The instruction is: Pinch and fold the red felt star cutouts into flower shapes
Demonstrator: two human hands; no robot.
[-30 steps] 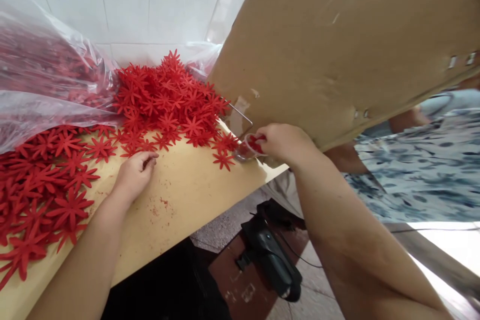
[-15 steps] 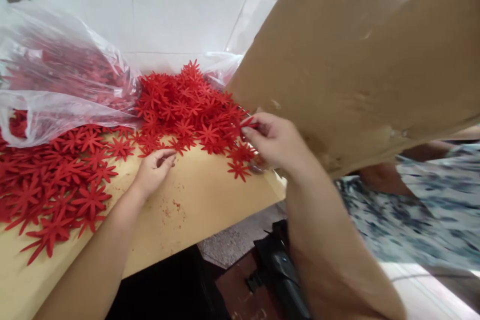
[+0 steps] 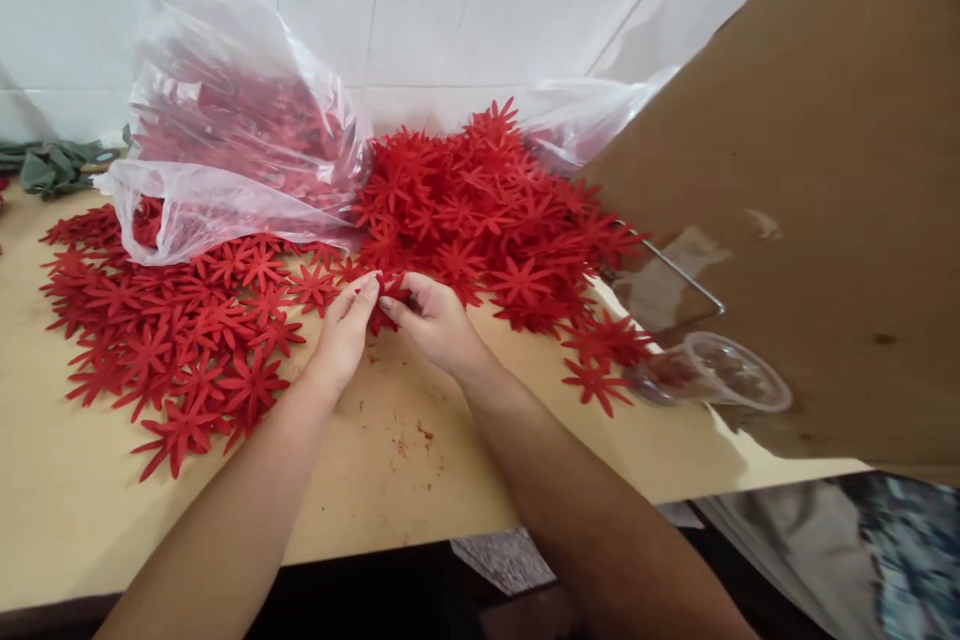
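Note:
Over the middle of the table, my left hand (image 3: 343, 328) and my right hand (image 3: 435, 322) meet fingertip to fingertip. Both pinch one small red flower-shaped piece (image 3: 381, 318), mostly covered by the fingers. Behind them rises a heap of red flower-shaped pieces (image 3: 465, 205) with narrow pointed petals. More such pieces (image 3: 150, 340) spread in a layer to the left of my left hand. A few loose ones (image 3: 598, 382) lie to the right, beside a clear plastic cup (image 3: 739, 375) tipped on its side.
A clear plastic bag (image 3: 247, 135) full of red pieces stands back left, another bag (image 3: 577, 115) behind the heap. A large brown board (image 3: 840, 190) leans at the right, a bent metal rod (image 3: 679, 270) before it. Green cloth-like things (image 3: 56, 165) lie far left. Reddish crumbs (image 3: 420, 440) dot the table (image 3: 360, 500).
My right hand has come left from the heap's right edge with a red piece and met my left hand. The view has turned right, bringing the cup into sight.

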